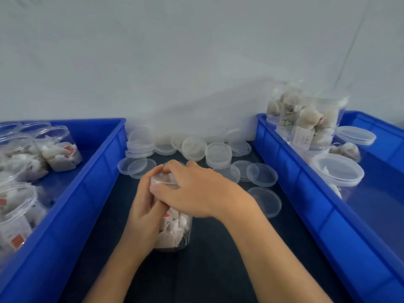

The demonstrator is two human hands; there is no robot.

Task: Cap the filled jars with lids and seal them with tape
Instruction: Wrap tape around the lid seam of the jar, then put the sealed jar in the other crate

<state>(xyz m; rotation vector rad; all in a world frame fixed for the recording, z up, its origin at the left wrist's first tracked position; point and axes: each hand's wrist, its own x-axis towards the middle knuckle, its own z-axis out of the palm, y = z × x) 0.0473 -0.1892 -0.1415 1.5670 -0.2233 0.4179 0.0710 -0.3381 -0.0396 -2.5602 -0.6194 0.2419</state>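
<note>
A clear jar (175, 232) packed with white tea bags stands on the dark table (218, 270) between two blue bins, nearest the camera. The left hand (142, 213) wraps its curled fingers around the jar's left side, steadying it. The right hand (196, 193) lies over the jar's mouth, fingers curled around the rim of a clear lid (162, 180) and thumb pinching its near edge. Beyond the hands, loose lids (218, 154) lie scattered and stacked against the pale wall. The left bin (94, 193) holds open filled jars; tags show red patches, writing too blurred to read. The right bin (306, 193) holds capped jars, one tag illegible. Bare dark tabletop remains between the bins, nearer than the jar.
</note>
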